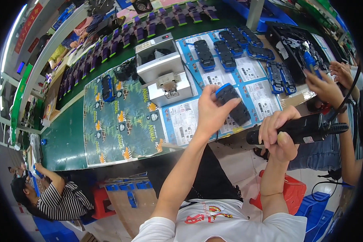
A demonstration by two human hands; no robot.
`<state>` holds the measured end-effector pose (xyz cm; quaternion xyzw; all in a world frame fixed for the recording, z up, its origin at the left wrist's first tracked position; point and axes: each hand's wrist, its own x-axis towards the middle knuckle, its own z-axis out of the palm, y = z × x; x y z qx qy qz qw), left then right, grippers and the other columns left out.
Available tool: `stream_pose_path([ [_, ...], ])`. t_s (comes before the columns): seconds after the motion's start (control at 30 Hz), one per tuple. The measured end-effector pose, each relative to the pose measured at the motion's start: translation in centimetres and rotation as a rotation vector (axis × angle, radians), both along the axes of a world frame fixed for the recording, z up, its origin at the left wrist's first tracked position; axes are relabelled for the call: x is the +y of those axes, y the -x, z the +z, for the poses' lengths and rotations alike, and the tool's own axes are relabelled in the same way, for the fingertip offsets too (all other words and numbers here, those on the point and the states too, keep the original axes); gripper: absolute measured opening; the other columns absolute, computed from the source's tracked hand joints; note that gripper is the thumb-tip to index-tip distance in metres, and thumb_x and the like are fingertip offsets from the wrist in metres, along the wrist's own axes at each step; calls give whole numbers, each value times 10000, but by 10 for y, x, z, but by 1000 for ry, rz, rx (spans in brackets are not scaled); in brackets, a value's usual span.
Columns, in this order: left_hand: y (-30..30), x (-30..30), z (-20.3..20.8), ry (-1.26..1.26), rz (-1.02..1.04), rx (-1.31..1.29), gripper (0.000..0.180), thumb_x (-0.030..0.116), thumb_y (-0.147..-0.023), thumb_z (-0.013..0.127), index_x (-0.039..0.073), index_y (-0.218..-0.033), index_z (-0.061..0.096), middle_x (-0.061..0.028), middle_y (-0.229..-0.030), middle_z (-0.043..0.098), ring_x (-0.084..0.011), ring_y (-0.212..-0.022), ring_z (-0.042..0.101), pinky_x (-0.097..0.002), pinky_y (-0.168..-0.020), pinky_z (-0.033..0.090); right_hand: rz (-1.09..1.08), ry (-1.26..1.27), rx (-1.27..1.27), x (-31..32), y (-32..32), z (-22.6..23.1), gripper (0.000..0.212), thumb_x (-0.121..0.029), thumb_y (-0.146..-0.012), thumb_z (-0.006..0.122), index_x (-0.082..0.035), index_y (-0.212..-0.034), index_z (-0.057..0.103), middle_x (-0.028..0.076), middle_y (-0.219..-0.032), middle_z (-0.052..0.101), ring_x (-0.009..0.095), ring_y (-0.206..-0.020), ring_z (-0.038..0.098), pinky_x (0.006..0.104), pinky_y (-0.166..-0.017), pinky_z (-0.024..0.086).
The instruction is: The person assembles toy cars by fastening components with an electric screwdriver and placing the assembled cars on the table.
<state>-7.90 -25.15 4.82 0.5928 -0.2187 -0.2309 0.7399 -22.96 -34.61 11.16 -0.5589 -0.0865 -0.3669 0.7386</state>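
Note:
Between the thumb and fingers of my left hand (211, 111) is a toy car (238, 111), its black underside up and a strip of blue body showing at the edge. My right hand (279, 131) is wrapped around a black corded electric screwdriver (314, 128). The tool lies roughly level, its narrower end towards the car but apart from it. Just beyond my left hand stands a silver-grey bench machine (165, 70). Several more blue and black toy cars (225, 55) lie underside up on the printed sheets behind the held car.
A single blue car (107, 88) lies left of the machine on a patterned sheet (121, 129). Purple and green parts (151, 24) line the far side. At right, a co-worker's hands (324, 84) hold a blue tool by a black bin (288, 52). A red stool (292, 193) stands below.

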Motion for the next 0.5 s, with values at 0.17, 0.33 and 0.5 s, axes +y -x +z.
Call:
stream_pose_path([
  [0.17,-2,107,-14,294,221,374,276,116,-923,660,38,-1179,592,-68,-1056,683,-197,-962,671,-368,-874,540,58,-89,-54,10,-10,2,255,-129,-847,675,-21,-949,468,56,-602,498,131,-449,474,288,-486,458],
  [0.33,-1,180,-26,416,180,715,508,476,-1024,434,7,-1112,608,-157,-979,679,-275,-903,686,-437,-844,574,106,-71,-21,38,-40,-6,265,-263,-917,615,-57,-950,451,17,-604,425,108,-421,399,260,-460,393],
  [0.5,1,207,-28,279,177,525,589,548,-1018,398,-4,-1009,603,-137,-848,665,-230,-747,685,-366,-696,569,185,-61,6,66,-62,-9,233,-261,-928,590,-78,-963,450,18,-613,425,119,-416,404,269,-458,400],
])
